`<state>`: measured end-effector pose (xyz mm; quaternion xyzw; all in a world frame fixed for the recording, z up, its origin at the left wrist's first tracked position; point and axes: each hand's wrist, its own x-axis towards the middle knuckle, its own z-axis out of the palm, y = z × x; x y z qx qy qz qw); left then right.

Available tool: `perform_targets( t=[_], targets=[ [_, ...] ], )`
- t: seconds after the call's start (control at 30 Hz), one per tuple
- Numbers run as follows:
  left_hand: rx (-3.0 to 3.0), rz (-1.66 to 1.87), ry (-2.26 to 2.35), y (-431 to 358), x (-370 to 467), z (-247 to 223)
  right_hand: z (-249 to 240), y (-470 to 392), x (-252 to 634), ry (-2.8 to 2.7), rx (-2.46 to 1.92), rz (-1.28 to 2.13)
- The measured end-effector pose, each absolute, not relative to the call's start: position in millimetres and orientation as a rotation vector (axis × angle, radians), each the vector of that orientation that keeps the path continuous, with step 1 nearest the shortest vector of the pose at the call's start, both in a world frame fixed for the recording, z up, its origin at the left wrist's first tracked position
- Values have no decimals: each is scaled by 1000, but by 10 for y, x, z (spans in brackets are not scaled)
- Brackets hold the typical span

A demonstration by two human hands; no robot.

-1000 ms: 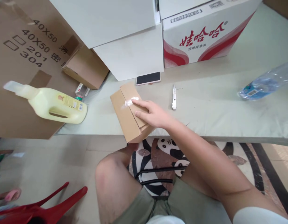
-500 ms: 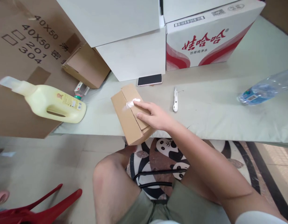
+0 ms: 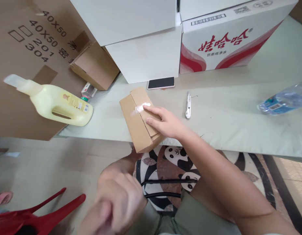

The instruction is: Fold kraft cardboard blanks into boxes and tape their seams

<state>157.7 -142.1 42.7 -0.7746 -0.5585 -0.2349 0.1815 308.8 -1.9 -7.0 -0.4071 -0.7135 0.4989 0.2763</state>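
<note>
A small brown cardboard box sits tilted at the table's front edge, its near corner jutting past it. Clear tape crosses the seam between its top flaps. My right hand lies on the top with fingers stretched out, the index fingertip at the tape. Over my left knee is my left hand, blurred by motion, fingers curled into a fist; nothing shows in it. A white utility knife lies on the table to the right of the box.
Behind the box lies a phone, against stacked white cartons. A yellow jug stands left, near a large carton. A plastic bottle lies at right. A red plastic item is on the floor.
My left hand has come into view at the lower left, curled and moving. My right hand stays on the box. The whole view has shifted slightly.
</note>
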Motion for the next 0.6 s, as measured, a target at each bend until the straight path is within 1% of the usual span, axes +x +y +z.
perform_targets(
  t=[0.03,0.07,0.1,0.13,0.17,0.2,0.3,0.37,0.43,0.6],
  targets=[
    [-2318,-955,-1598,-1401,1544,516,-74,-20,3082,-1913,-1096,1338],
    [-2411,-1346,-1591,-1326,1500,573,-79,-20,3076,-1911,-1100,1339],
    [-2411,-1763,-1536,-1204,1443,592,-86,-21,3073,-1911,-1101,1339],
    [-2326,-2086,-1460,-1045,1374,574,-95,-20,3071,-1910,-1097,1336],
    [-2220,-2234,-1403,-864,1294,521,-108,-17,3071,-1906,-1088,1332],
    [-2095,-2181,-1375,-680,1208,440,-124,-14,3074,-1897,-1072,1328],
    [-2346,-1659,-1443,-244,961,115,-174,-4,3090,-1864,-1018,1334],
    [-2488,-1445,-1445,-113,853,-94,-193,-8,3100,-1855,-1006,1352],
    [-2533,-1402,-1459,-84,805,-249,-188,-22,3101,-1859,-1018,1359],
    [-2442,-1579,-1462,-115,814,-394,-146,-9,3125,-1857,-1004,1366]
  ],
)
